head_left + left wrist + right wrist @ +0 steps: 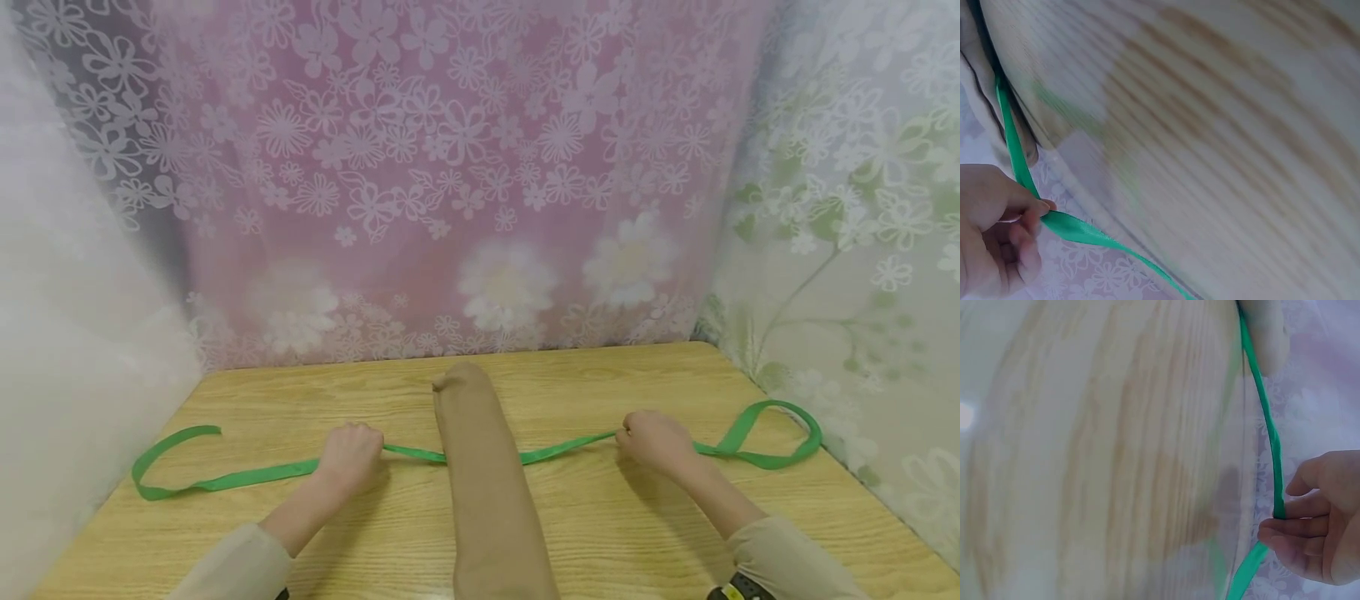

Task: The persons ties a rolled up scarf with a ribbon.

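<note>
No words, numbers or signs can be read on anything here. The black and yellow band at the bottom of the head view is cut off, so nothing on it can be made out (the pale shapes on the pink curtain are flowers)

Apparently a curtained booth; floral drapes

In front of you lay a long, tan cloth roll, pointing away from you. Crosswise beneath it ran a green ribbon, untied, which you held on either side, its left end curled and its right length looped.
</note>
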`<state>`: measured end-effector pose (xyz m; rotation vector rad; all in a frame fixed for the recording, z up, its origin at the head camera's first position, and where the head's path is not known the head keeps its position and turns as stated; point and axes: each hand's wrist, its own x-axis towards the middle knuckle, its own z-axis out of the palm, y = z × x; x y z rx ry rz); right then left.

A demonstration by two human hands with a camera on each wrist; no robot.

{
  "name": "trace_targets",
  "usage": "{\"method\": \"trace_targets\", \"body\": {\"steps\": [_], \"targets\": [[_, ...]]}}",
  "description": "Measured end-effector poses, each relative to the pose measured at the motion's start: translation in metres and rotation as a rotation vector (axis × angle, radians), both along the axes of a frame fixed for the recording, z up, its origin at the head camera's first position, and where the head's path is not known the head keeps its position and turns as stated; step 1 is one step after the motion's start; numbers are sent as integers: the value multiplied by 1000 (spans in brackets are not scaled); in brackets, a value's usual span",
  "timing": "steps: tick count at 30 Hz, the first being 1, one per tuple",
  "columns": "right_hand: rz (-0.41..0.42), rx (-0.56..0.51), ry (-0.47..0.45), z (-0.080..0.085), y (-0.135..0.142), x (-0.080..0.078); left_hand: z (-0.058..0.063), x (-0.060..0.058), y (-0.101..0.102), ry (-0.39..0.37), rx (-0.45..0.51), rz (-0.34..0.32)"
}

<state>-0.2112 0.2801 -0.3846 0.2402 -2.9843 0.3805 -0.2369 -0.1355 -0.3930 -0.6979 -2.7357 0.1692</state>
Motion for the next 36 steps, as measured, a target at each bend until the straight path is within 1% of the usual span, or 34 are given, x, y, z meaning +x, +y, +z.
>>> {"method": "trace_targets", "body": {"steps": [3,5,8,11,16,20,23,25,27,29,31,33,36], "targets": [[-14,-23,-9,3,-2,0,-1,1,0,-4,9,3],[-21,-80,-27,6,-3,0,0,3,0,-11,35,6],[-33,-192,-46,10,-4,-1,0,4,0,-36,128,3],[-31,-298,-25,12,-4,-1,0,5,1,-64,255,-2],[-37,-433,22,16,-7,-1,3,4,3,-101,442,9],[-22,-580,21,21,-11,1,7,3,6,-155,534,47],[-14,-705,4,25,-14,2,7,2,8,-166,591,71],[-3,-767,-1,27,-15,3,8,1,9,-134,626,69],[19,-817,-5,29,-18,3,9,0,11,-79,650,59],[41,-844,-6,31,-20,3,9,0,12,-24,674,37],[50,-868,-7,32,-22,3,10,-1,14,26,691,9],[45,-881,-8,34,-24,4,10,-1,17,59,723,-23],[33,-869,-1,37,-27,4,9,-2,20,79,796,-72]]}}
